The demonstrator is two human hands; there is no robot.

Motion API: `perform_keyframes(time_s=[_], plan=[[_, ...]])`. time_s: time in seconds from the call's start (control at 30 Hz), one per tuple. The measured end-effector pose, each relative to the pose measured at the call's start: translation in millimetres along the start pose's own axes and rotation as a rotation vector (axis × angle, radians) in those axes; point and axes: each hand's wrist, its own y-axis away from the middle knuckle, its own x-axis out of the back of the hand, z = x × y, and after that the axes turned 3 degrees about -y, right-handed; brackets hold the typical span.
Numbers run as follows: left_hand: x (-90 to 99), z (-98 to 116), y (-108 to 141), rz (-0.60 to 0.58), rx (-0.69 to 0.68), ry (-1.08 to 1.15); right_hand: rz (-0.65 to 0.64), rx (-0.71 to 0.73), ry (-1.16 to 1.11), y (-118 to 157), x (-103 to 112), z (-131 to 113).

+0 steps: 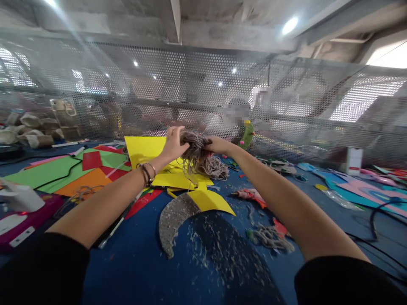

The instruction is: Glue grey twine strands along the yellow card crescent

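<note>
Head view. Two bare hands met above the surface (127,271), with a tangled bundle of grey yarn (195,142) raised between them, in front of the yellow paper (144,148). The right hand (219,145) grasped the bundle's side, its fingers partly sunk among the strands. The left hand (174,146) was raised at the opposite side, thumb against the yarn and some fingers curled above; whether they gripped or merely steadied it could not be told. Loose strands hung below. Nearer the wearer lay a rough grey crescent (178,216), one end meeting a yellow flap (216,201).

The step in hand appeared to be the sorting or loosening of the yarn. The next move would seem to call for a firm hold by one hand while the other teased strands free, with care against tightening the tangle.

The fingertips within the bundle were hidden, and blur obscured individual strands. A thin strand descended toward the crescent, but any join was indistinct. The right forearm partly covered a reddish tool (251,195), and both sleeves were cut off by the frame. Before the perforated screen (190,76), pixelation masked the area above a green object (247,135).
</note>
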Motion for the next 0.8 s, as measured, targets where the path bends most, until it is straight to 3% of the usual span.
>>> perform_keyframes(time_s=[0.07, 0.13, 0.23, 0.33, 0.47, 0.57, 0.67, 0.8], plan=[[-3.2, -7, 19, -0.072, 0.116, -0.011, 0.068, -0.01, -0.025, -1, 6, 4], [-8.5, -7, 41, -0.239, 0.178, -0.008, 0.122, -0.02, -0.049, -1, 7, 8], [-17.8, 7, 67, -0.52, 0.181, 0.015, 0.16, -0.02, -0.073, -1, 5, 11], [-25.9, 26, 82, -0.683, 0.162, 0.013, 0.174, 0.0, -0.068, -2, 2, 9], [-31.1, 40, 88, -0.741, 0.152, 0.011, 0.209, 0.051, -0.005, -4, 4, 7], [-25.0, 42, 91, -0.728, 0.147, 0.04, 0.271, 0.096, 0.099, -3, 14, 11], [-5.9, 42, 94, -0.731, 0.149, 0.096, 0.357, 0.143, 0.235, 1, 29, 21], [30.5, 45, 101, -0.822, 0.173, 0.221, 0.419, 0.214, 0.382, 6, 39, 37]])
